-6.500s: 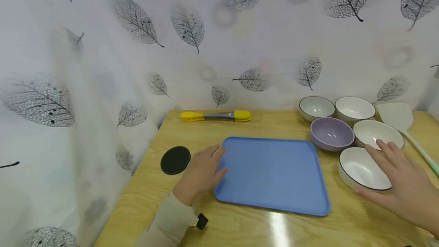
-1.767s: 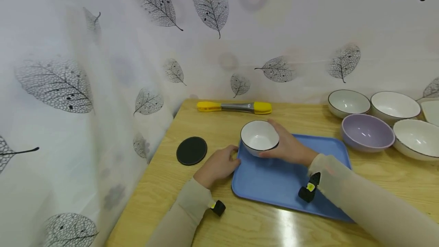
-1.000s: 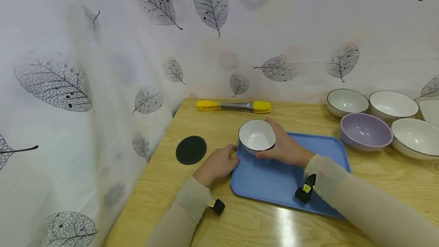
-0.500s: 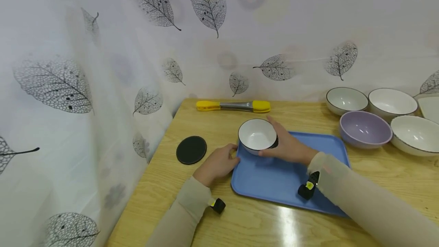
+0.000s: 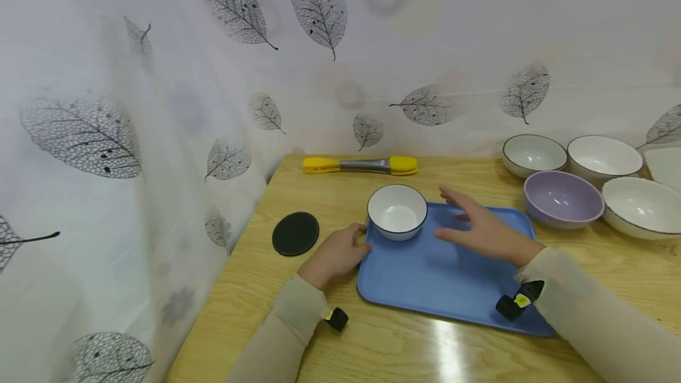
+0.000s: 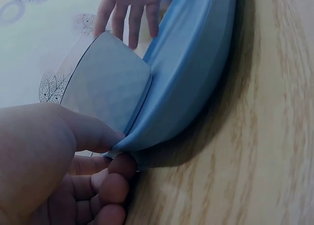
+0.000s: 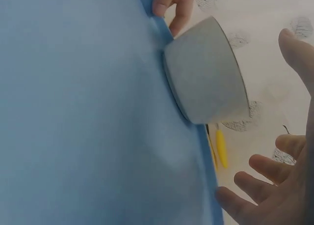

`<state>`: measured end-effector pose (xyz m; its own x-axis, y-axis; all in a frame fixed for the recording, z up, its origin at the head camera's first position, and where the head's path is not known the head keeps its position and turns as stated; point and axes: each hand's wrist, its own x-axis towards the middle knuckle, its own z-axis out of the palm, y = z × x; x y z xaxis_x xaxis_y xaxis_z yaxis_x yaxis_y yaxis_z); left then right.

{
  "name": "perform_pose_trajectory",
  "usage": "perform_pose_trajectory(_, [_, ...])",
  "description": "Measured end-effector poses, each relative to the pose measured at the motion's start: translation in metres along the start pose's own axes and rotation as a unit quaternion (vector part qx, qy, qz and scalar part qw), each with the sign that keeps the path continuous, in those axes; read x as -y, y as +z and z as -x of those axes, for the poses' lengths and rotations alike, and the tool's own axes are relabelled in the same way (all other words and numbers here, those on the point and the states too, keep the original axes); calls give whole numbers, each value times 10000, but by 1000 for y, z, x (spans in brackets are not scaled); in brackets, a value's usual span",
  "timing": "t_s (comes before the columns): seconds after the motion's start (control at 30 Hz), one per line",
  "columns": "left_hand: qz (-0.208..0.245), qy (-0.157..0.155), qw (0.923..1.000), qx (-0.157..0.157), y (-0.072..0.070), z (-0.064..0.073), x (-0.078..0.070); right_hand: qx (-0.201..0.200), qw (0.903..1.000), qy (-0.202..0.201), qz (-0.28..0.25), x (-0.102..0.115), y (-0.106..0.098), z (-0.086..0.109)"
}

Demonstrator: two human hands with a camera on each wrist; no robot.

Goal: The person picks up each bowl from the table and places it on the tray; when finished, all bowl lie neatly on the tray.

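A white bowl with a dark rim stands upright in the far left corner of the blue tray. My left hand pinches the tray's left edge; in the left wrist view its thumb lies on the rim with the fingers curled underneath. To the right of the bowl, apart from it, my right hand hovers over the tray with spread fingers and holds nothing. The right wrist view shows a gap between that hand and the bowl.
Yellow-tipped tongs lie along the table's back edge. A black round coaster is left of my left hand. At the right stand a purple bowl, a grey bowl and two white bowls, with part of a pale spatula behind.
My right hand took the white bowl from the right group, set it on the tray's far left corner, then let go and drew back right. My left hand stays at the tray's edge.
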<state>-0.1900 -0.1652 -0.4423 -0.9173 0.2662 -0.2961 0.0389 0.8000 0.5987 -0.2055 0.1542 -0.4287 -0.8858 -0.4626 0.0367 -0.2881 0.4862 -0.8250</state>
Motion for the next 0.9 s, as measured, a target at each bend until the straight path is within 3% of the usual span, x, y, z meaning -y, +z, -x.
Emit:
perform_pose_trajectory(0.37, [29, 37, 10000, 44, -1, -1, 0, -1214, 9898, -689, 291, -3, -47, 34])
perform_pose_trajectory(0.63, [89, -85, 9999, -5, 0, 4, 4, -2007, 9762, -672, 471, -17, -65, 59])
perform_pose_trajectory(0.73, [84, -47, 9999, -45, 0, 4, 4, -2379, 9675, -724, 446, -22, -75, 67])
perform_pose_trajectory(0.9, [80, 2, 10000, 4, 0, 1, 1, -3118, 9414, -911, 910, -38, -95, 84])
